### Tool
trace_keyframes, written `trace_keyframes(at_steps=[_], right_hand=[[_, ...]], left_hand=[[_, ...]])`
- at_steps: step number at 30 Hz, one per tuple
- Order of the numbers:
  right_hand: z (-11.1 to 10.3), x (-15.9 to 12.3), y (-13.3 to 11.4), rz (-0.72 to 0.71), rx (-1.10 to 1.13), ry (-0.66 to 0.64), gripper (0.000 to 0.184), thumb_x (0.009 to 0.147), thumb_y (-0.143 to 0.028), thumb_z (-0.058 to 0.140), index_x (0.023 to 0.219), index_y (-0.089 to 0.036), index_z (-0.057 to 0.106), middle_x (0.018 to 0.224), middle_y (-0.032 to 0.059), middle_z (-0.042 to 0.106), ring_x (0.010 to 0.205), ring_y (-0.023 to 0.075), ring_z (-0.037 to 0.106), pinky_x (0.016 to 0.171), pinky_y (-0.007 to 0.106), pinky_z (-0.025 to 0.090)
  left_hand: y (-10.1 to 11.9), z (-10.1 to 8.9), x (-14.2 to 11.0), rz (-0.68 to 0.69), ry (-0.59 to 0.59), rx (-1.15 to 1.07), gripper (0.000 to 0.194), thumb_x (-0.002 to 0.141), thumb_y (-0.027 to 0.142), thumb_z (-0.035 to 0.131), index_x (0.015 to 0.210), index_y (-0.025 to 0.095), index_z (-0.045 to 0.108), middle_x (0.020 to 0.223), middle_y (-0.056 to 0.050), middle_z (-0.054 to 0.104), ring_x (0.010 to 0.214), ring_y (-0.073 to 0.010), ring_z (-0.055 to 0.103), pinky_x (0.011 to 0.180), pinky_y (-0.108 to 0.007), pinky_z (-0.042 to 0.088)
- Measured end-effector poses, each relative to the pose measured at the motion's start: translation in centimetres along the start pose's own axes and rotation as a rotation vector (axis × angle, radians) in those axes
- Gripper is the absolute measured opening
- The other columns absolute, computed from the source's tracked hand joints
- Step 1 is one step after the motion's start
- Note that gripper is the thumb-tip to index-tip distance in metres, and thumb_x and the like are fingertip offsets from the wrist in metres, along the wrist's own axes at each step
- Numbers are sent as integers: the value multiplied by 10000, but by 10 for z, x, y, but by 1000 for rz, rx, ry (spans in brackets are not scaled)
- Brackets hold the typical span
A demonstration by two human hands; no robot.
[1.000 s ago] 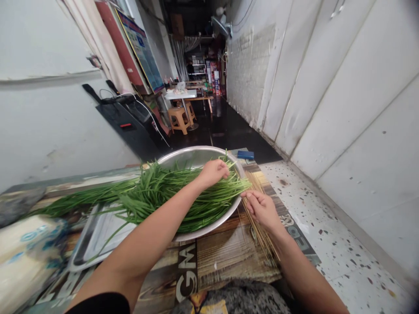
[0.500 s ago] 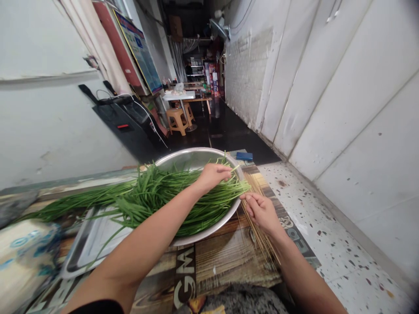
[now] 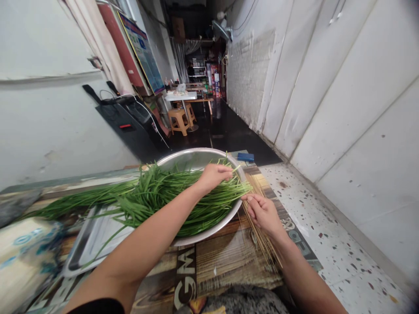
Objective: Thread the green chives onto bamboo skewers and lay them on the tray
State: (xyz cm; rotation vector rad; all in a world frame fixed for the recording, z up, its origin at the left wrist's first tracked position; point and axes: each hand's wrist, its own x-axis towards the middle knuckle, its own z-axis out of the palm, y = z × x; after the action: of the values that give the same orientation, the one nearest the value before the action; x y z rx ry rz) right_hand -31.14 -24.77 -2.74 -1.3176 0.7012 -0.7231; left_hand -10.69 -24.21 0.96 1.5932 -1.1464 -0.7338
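A wide metal basin (image 3: 193, 240) holds a big heap of green garlic chives (image 3: 160, 187), their leaves trailing over its left side and their pale cut ends pointing right. My left hand (image 3: 214, 176) is above the heap, finger and thumb pinched on a chive stalk whose pale end (image 3: 237, 168) sticks out to the right. By the basin's right rim is my right hand (image 3: 265, 213), its fingers curled closed and the index fingertip close to the stalk ends. Whatever it grips is too small to make out. Thin bamboo skewers (image 3: 262, 242) lie on the table beneath it.
Left of the basin, a metal tray (image 3: 77, 253) rests on the wood-patterned table (image 3: 225, 257), beside a white plastic bag (image 3: 26, 257). A blue box (image 3: 245, 157) sits at the far edge. Beyond are stools (image 3: 178, 121), a small table (image 3: 180, 96) and a white wall (image 3: 327, 109).
The whole view has shifted very slightly. Both hands keep nearly the same places and grips over the chives.
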Motion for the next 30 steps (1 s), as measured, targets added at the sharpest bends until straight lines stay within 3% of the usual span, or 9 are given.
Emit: trace_keyframes(at_steps=[14, 21, 23, 27, 28, 30], right_hand=[[2, 0, 0, -16, 13, 7, 432, 752, -551, 623, 881, -138, 625, 410, -110, 398, 297, 34, 240, 302, 186, 158], [3, 0, 2, -23, 33, 14, 417, 772, -542, 613, 894, -143, 616, 414, -112, 393, 299, 39, 243, 300, 185, 170], [3, 0, 3, -36, 24, 15, 411, 783, -536, 606, 900, -143, 619, 422, -111, 393, 302, 38, 239, 302, 186, 173], [2, 1, 4, -55, 7, 24, 397, 792, -530, 603, 894, -146, 623, 429, -107, 387, 319, 42, 249, 316, 187, 186], [2, 1, 4, -55, 3, 23, 397, 792, -530, 604, 893, -147, 624, 431, -106, 389, 322, 44, 254, 319, 188, 187], [2, 1, 4, -57, -10, 20, 398, 790, -531, 606, 886, -145, 625, 431, -103, 392, 325, 45, 264, 324, 189, 185]], left_hand=[[-2, -2, 0, 71, -52, 74, 228, 732, 238, 688, 918, 144, 780, 725, -41, 748, 620, -137, 650, 692, -261, 514], [2, -4, -3, 111, -82, 167, 207, 721, 240, 720, 905, 172, 788, 778, -46, 766, 762, -181, 699, 762, -272, 516], [7, -5, -5, 148, -158, 176, 178, 715, 228, 719, 873, 187, 792, 862, -46, 772, 824, -188, 704, 795, -274, 515], [15, -11, -6, 211, -421, 221, 192, 731, 179, 672, 868, 241, 791, 952, -4, 768, 913, -172, 695, 882, -267, 492], [14, -12, -4, 211, -418, 239, 215, 749, 169, 643, 887, 245, 788, 979, 2, 764, 937, -167, 688, 897, -262, 483], [9, -13, 0, 189, -284, 317, 245, 779, 167, 601, 929, 233, 783, 1009, -7, 759, 950, -168, 676, 896, -259, 475]])
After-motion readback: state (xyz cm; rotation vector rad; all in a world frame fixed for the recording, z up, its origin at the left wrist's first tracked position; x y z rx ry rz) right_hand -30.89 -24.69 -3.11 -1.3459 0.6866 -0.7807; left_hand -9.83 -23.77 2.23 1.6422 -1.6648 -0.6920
